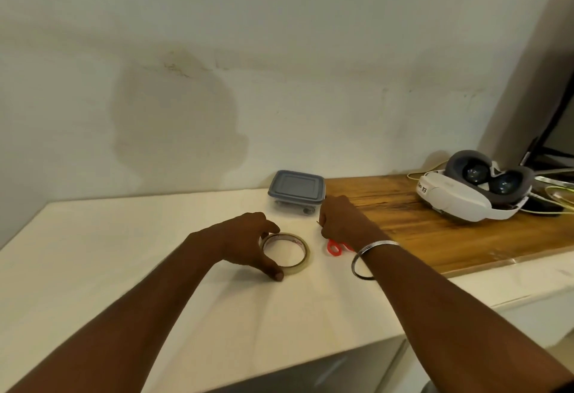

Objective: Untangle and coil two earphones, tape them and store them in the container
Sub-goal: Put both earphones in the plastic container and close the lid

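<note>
White tabletop nearest: the left hand point(248, 237) spans the tape roll point(285, 252), thumb and curled fingers pinching its rim; a loose pinch could let it slip. Right of the roll, the right hand point(340, 218) covers red scissors point(334, 248), grip hidden. Just beyond the roll stands the lidded container point(296, 190), earphones not plainly visible

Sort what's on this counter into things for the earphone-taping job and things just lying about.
For the job:
- tape roll, gripped by the left hand
- red scissors, partly under the right hand
- lidded container

Lying about:
- VR headset on the wooden top
- yellow cable beside it
</note>
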